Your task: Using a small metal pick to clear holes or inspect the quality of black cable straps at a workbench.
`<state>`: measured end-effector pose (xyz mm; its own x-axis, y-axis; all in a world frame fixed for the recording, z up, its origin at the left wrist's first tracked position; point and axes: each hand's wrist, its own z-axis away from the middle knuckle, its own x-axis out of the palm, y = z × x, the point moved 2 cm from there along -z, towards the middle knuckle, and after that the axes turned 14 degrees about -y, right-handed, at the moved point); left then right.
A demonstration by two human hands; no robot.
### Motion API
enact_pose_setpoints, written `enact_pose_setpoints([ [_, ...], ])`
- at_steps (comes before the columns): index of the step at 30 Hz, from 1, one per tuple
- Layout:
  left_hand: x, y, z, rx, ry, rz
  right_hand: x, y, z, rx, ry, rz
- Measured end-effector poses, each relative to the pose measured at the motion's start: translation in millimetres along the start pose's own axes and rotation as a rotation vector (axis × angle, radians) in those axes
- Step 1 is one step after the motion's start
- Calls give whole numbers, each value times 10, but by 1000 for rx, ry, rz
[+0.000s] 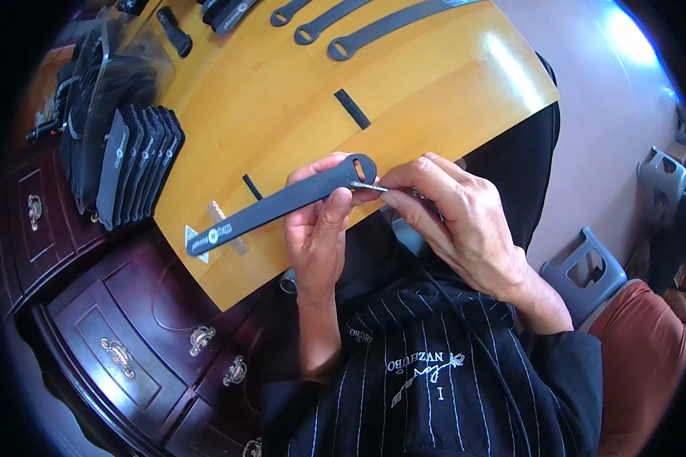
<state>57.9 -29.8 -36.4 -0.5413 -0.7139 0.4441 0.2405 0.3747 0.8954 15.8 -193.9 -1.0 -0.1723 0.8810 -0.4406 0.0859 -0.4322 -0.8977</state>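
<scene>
Gripping the dark strap (282,204), left hand (320,228); right hand (457,221) pinches a thin tool (370,185).

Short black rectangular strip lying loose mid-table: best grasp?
Pinch the short black rectangular strip across its narrow width, coming from above. It lies flat on the yellow wooden table with bare wood all round, so both long edges look open to fingertips.

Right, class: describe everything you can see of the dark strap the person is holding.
The dark strap is a long, flat, dark grey band, rubbery or fabric-like, with a rounded end pierced by an oval slot and a small pale round mark near the other end. It lies slanted above the yellow wooden tabletop. The left hand pinches it near the slot, while the right hand puts a thin metal tip to the slotted end.
</scene>
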Motion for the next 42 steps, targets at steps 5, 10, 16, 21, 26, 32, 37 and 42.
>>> enact_pose_setpoints([
  [5, 27, -9, 9, -4, 33, -143, 11, 71, -28, -10, 35, 33],
  [10, 25, -24, 12, 56, 65, -183, 22, 80, -31, 30, -3, -37],
  [16, 2, -46, 5, 64, 141, -184, 10, 6, 1, 67, -15, -24],
  [21, 2, -61, 2, 50, 206, -184, 53, 34, 22, 65, -10, 12],
  [26, 25, -76, 19, 44, 227, -255, 31, 26, 23, 76, -13, 30],
  [32, 13, -81, 13, 108, 221, -318, 84, 53, 3, 58, 0, 36],
  [37, 45, -106, 4, 129, 226, -360, 88, 87, 18, 64, 16, -116],
  [42, 47, -83, 17, 165, 252, -372, 180, 140, -11, 54, 40, -302],
])
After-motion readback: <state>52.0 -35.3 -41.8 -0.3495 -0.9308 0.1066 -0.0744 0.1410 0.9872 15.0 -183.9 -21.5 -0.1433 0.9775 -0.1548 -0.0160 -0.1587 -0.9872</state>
